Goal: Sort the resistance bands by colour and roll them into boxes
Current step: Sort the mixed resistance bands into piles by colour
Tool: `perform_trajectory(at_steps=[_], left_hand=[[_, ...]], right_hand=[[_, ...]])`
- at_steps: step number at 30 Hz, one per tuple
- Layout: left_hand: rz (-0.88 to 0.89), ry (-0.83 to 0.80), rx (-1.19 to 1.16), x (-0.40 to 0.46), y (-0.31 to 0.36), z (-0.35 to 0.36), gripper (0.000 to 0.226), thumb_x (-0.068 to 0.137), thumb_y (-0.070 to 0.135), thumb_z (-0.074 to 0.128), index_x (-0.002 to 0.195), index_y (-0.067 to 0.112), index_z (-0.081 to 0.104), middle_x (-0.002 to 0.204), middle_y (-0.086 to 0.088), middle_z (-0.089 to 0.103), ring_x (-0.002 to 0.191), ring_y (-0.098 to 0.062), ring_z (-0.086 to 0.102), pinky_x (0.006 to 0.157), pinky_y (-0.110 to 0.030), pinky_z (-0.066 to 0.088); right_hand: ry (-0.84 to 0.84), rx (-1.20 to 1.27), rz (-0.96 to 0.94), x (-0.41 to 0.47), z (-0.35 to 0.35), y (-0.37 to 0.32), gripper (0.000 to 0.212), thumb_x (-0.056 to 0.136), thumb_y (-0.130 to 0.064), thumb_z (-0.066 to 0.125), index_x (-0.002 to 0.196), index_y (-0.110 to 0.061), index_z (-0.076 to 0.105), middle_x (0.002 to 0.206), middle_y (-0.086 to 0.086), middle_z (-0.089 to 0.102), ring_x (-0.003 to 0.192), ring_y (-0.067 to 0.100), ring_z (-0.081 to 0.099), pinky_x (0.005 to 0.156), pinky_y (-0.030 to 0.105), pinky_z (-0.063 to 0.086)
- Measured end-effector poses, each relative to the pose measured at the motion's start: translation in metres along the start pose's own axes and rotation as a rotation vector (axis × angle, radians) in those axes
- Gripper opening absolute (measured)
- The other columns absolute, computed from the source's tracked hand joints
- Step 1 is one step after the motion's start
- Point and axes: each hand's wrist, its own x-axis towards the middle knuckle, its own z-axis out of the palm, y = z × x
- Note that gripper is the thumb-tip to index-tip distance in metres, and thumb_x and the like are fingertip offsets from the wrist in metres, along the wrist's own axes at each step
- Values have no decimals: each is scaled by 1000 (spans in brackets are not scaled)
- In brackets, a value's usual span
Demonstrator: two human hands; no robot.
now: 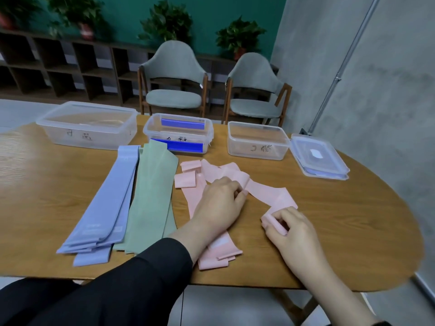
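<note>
Table edge: the wooden table (341,231) is rounded at the right end; its near edge runs just below the bands, and bare wood lies open at the far left and on the right, beyond the right hand.
Left box: a large clear box (87,124) stands at the far left of the table, lid off, with handwriting on its front wall.
Blue bands: a stack of blue bands (106,203) lies flat and lengthwise, from just near the left box down toward the near edge, fanned out at the near end.
Green bands: green bands (150,196) lie flat just right of the blue ones, touching them along the side.
Middle box: a clear box with blue clips (179,135) stands far centre, just beyond the green bands.
Pink bands: a loose heap of pink bands (211,172) lies right of the green; two are folded small at the far side, others run under the left forearm to the near edge.
Left hand: the left hand (219,203), in a black sleeve, lies palm down on the pink heap, its fingers (240,192) curled and pinching one pink strip.
Right hand: the right hand (289,229) holds the near end of that same strip, its fingers (280,222) curled closely round a small pink roll (275,223).
Right box: a small clear box (257,140) stands far right, open, its lid (320,156) lying just beside it.
Room: two grey chairs (174,78) stand behind the table; a dark shelf with potted plants (167,22) runs along a green wall.
</note>
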Motion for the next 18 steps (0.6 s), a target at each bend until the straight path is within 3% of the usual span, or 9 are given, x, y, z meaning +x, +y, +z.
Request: perform_trajectory(at_steps=[4,6,9,13,18], left_hand=[[57,4,-80,-3,2,-3,20,100,35,57,99,22,72,101,7,63,98,-14,56,94,-38,46],[89,12,-165,-6,4,-7,21,100,37,55,98,23,71,97,11,62,97,-8,54,91,-32,45],[156,-50,-255,-11,10,-14,29,97,48,48,99,28,69,97,16,62,99,-3,55,88,-24,44],[187,-172,-377,-6,28,-23,31,99,45,56,124,31,67,113,18,64,111,-1,56,94,-20,45],[121,-152,-479,-3,52,-31,11,95,30,64,90,27,73,92,13,69,91,-1,60,78,-14,43]], right_hand=[[37,223,105,3,-3,-7,17,88,-20,72,80,-27,58,75,-18,64,72,1,58,60,10,38],[68,305,126,8,-6,-13,17,90,-15,69,82,-24,56,69,-16,65,65,-2,57,57,8,37],[101,368,113,16,-15,-26,20,87,-12,68,92,-29,59,78,-21,68,70,-3,59,58,8,40],[54,362,15,24,-29,-42,22,85,-18,71,96,-33,59,78,-14,69,67,4,62,57,11,43],[52,261,-33,29,-44,-50,37,84,-18,69,103,-42,49,81,-17,67,76,3,61,60,14,42]])
